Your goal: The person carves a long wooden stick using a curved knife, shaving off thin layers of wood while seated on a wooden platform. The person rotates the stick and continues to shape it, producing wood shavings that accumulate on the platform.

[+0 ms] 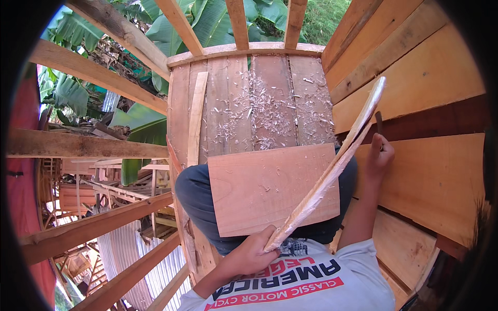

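A long, pale strip of wood [332, 171] slants from my belly up to the far right, its edge rough and whittled. My left hand [251, 253] is closed around its lower end, against my shirt. Beside the upper part of the strip, my right hand [381, 154] is closed on a tool with a narrow dark blade [379, 123]; its handle is hidden in the fingers. Across my lap lies a flat rectangular wooden board [270, 186], under the strip, with a few shavings on it.
Wood shavings [270, 111] litter the plank floor [181, 103] ahead of me. A loose batten [197, 116] lies along its left side. Open wooden rails [88, 143] stand on the left, with banana leaves beyond. A plank wall [430, 176] is close by my right arm.
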